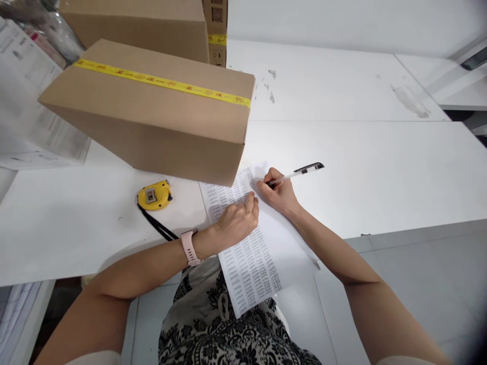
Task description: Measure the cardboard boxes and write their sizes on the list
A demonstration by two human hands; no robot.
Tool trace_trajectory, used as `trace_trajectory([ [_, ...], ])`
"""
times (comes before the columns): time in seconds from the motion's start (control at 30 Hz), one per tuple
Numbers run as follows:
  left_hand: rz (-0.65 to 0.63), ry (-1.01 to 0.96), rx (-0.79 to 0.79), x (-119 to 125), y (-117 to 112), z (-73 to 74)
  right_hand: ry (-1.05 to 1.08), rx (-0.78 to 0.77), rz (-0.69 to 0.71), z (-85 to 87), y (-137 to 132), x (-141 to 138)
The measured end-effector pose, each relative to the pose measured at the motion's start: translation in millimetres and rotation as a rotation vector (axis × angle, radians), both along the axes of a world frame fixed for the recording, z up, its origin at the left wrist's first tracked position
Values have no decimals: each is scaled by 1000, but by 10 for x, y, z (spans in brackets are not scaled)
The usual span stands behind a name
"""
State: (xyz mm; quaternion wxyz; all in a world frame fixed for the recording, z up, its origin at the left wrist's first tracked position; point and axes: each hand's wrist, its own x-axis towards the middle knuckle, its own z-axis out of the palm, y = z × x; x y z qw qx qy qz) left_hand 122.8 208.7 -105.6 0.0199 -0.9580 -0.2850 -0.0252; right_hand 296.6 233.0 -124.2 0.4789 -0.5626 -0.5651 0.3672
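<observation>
My right hand (279, 191) is closed around a pen (300, 171) with a clear barrel and a black clip. The pen's lower end points at a sheet of paper (281, 238) covered on its left part with columns of small handwriting. My left hand (238, 221) rests on that sheet with its fingers curled together, and I see nothing in it. A pink watch band (189, 248) circles the left wrist. The paper's near end hangs past the table edge over my patterned clothing. Its far left corner reaches the base of a cardboard box (160, 126).
Yellow printed tape (163, 83) runs along the box top. A yellow tape measure (155, 195) with a black strap lies left of the paper on the white table (365, 172). More cardboard boxes (140, 30) and plastic-wrapped packages (34, 101) stand at the back left.
</observation>
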Motion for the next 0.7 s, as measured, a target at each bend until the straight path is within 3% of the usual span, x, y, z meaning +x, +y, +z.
trace_trajectory([
  [0.7, 3, -53, 152, -74, -44, -116, 0, 36, -3, 12, 4, 1],
])
